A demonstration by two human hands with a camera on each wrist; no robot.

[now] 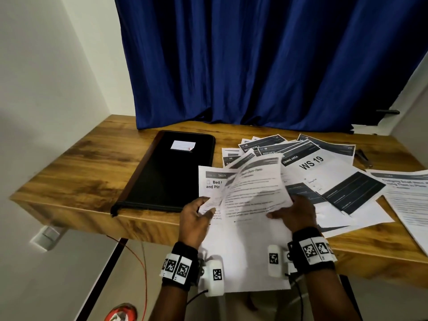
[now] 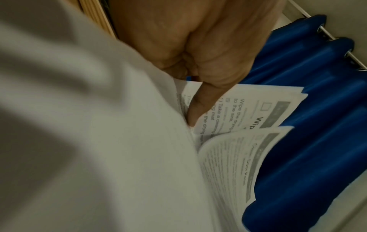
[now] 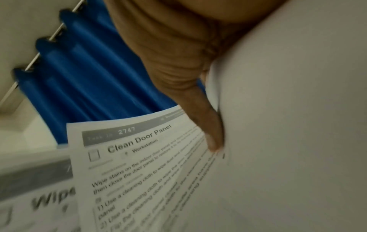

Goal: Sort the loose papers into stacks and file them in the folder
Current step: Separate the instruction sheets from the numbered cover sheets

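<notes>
Both hands hold a bundle of printed white sheets (image 1: pixel 250 188) lifted over the table's front edge. My left hand (image 1: pixel 196 216) grips the bundle's left side, its thumb (image 2: pixel 200 103) tucked between sheets (image 2: pixel 248 109). On the right side my right hand (image 1: pixel 294 212) pinches a sheet headed "Clean Door Panel" (image 3: pixel 139 157), thumb (image 3: pixel 210 128) on top. A closed black folder (image 1: pixel 171 172) with a small white label lies flat to the left of the hands. Loose papers (image 1: pixel 324 172), one marked "WS 19", are fanned out on the table behind and right of the hands.
The wooden table (image 1: pixel 76 167) is backed by a blue curtain (image 1: pixel 266 66), with a white wall on the left. More sheets (image 1: pixel 410 195) lie at the right edge. A small dark tool (image 1: pixel 363 156) sits at the far right. A red cable (image 1: pixel 143 269) hangs below.
</notes>
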